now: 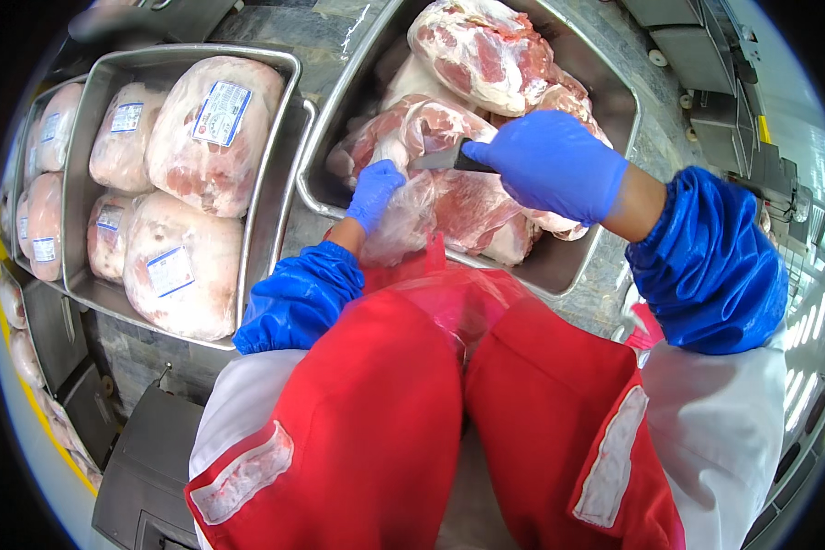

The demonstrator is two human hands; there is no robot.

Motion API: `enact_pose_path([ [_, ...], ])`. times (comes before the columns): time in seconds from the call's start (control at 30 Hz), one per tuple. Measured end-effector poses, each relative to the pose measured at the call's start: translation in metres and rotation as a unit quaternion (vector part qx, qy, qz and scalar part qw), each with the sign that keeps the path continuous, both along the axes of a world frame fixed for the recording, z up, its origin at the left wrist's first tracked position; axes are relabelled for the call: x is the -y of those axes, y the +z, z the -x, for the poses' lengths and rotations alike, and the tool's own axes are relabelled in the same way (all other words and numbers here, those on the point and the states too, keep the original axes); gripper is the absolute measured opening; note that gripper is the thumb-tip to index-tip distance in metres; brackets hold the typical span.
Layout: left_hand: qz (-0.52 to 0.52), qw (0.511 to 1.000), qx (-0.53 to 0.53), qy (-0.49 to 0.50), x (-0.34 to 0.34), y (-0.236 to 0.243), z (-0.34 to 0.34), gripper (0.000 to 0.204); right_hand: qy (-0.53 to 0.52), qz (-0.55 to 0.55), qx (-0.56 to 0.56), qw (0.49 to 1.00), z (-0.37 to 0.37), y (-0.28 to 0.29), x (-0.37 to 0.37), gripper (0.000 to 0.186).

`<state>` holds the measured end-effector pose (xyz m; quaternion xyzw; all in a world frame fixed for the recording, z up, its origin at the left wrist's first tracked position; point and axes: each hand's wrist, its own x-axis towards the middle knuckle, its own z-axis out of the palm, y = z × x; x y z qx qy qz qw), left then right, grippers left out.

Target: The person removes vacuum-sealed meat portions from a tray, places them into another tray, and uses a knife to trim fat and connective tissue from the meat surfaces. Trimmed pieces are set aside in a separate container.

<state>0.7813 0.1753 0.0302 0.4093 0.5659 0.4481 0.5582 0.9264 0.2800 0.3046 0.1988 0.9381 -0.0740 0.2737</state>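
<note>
In blue gloves, both my hands work over a metal tub (309, 174) of raw meat. My right hand (555, 170) is wrapped round the dark handle of a knife (442, 159), whose blade points left, close to my left hand. The fingers of my left hand (376, 192) are closed on clear plastic wrap (396, 225) at the near left of a large meat cut (472, 206). Some wrap hangs down toward my apron. Another big cut (486, 55), pink with white fat, lies at the far side of the tub. The knife's tip is hard to make out.
To the left stands another metal tub (289, 69) with several plastic-wrapped, labelled meat pieces (215, 137). A further tub of wrapped pieces (46, 229) is beyond it. My red apron (367, 431) and pinkish plastic (440, 284) lie against the near tub edge. Grey metal cabinets (706, 73) stand far right.
</note>
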Motion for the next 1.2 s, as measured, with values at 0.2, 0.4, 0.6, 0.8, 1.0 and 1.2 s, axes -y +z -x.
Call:
enact_pose_path([
  [0.2, -0.03, 0.999, -0.024, -0.006, -0.002, 0.0, -0.003, 0.01, 0.027, -0.003, 0.013, 1.0, 0.025, 0.013, -0.003, 0.019],
  [0.4, -0.002, 0.999, 0.039, -0.009, 0.0, 0.005, -0.004, 0.009, 0.029, 0.008, -0.003, 1.0, 0.028, -0.002, 0.001, 0.014],
  [0.6, -0.076, 0.996, -0.049, -0.005, 0.006, -0.032, 0.0, 0.008, 0.02, 0.021, -0.038, 0.999, 0.03, -0.022, 0.009, 0.02],
  [0.8, 0.019, 0.993, 0.102, 0.063, 0.005, -0.005, 0.004, 0.012, -0.067, 0.035, -0.056, 0.996, -0.037, -0.055, -0.011, 0.045],
  [1.0, -0.001, 0.994, 0.094, 0.05, 0.007, -0.002, 0.005, 0.016, -0.101, 0.07, -0.105, 0.987, -0.1, -0.097, -0.014, 0.051],
  [1.2, 0.007, 0.997, 0.067, 0.029, 0.005, 0.008, -0.005, 0.018, -0.111, 0.029, -0.143, 0.983, -0.138, -0.116, 0.011, 0.052],
])
